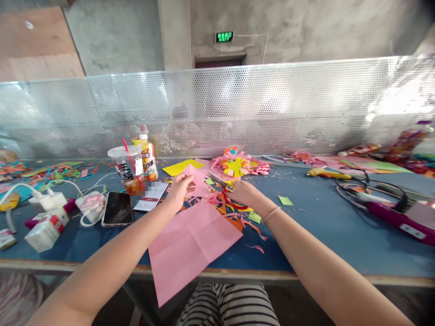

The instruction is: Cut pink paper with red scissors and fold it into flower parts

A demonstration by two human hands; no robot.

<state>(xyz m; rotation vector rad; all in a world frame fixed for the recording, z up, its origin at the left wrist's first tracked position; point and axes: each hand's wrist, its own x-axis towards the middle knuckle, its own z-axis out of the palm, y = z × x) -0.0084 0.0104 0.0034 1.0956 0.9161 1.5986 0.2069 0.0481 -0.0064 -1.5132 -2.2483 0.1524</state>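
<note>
My left hand [181,186] is closed on a piece of pink paper [194,175], pinching it near its left side. To its right, my right hand [245,192] grips a pair of scissors [217,179] by red handles. The blades point left toward the pink paper and look parted; whether they touch it I cannot tell. Below both hands lies a large creased pink sheet [195,244], its lower corner hanging past the table edge. Behind the scissors sits a paper flower [237,167] in yellow and pink. Colourful paper scraps [231,222] lie beneath my hands.
A drink cup with a red straw [127,165], a bottle [148,158] and phones, one a dark-screened phone [117,208], stand or lie left. Chargers [50,199] and cables are farther left. A yellow glue gun [328,174] and purple power strip [401,222] lie right. A perforated metal screen [288,108] rises behind.
</note>
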